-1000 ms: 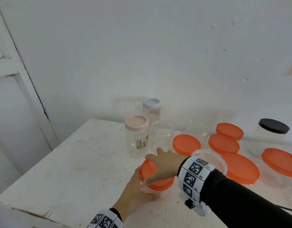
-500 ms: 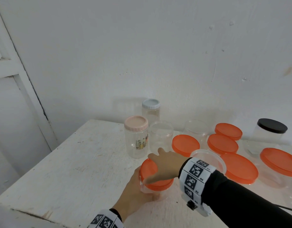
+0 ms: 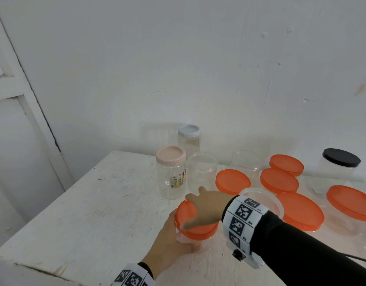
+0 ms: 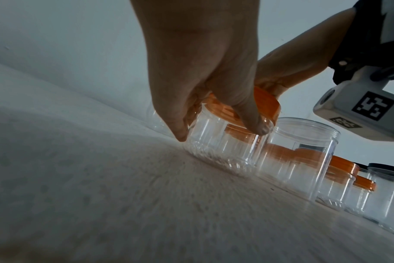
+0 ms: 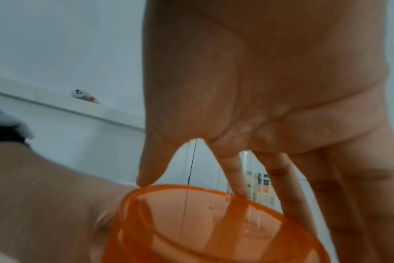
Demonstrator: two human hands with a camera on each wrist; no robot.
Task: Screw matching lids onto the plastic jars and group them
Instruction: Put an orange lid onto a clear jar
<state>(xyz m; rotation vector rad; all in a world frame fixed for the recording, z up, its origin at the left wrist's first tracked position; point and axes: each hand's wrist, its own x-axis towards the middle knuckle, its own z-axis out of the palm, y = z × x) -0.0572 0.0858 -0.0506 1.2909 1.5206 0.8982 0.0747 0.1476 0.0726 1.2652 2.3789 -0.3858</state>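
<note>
Hands grip: left hand [image 3: 174,242] round clear jar [image 4: 225,147], right hand [image 3: 207,207] on orange lid [image 3: 200,230], on white table [image 3: 95,213].

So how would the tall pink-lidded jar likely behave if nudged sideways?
The pink-lidded jar looks empty and clear, so probably light. It stands tall on a narrow base, so it may tip rather than slide. Its smooth plastic wall could be slippery on the table.

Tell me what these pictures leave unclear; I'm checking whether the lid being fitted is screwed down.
- Thread between orange lid and its jar: head view, right hand covers the lid; left wrist view, left hand covers the rim.
- Lid's seating: right wrist view, too close and blurred.
- Label on the pink-lidded jar: too small to read.
- Far-right jars: cut off by the head view's edge.
</note>
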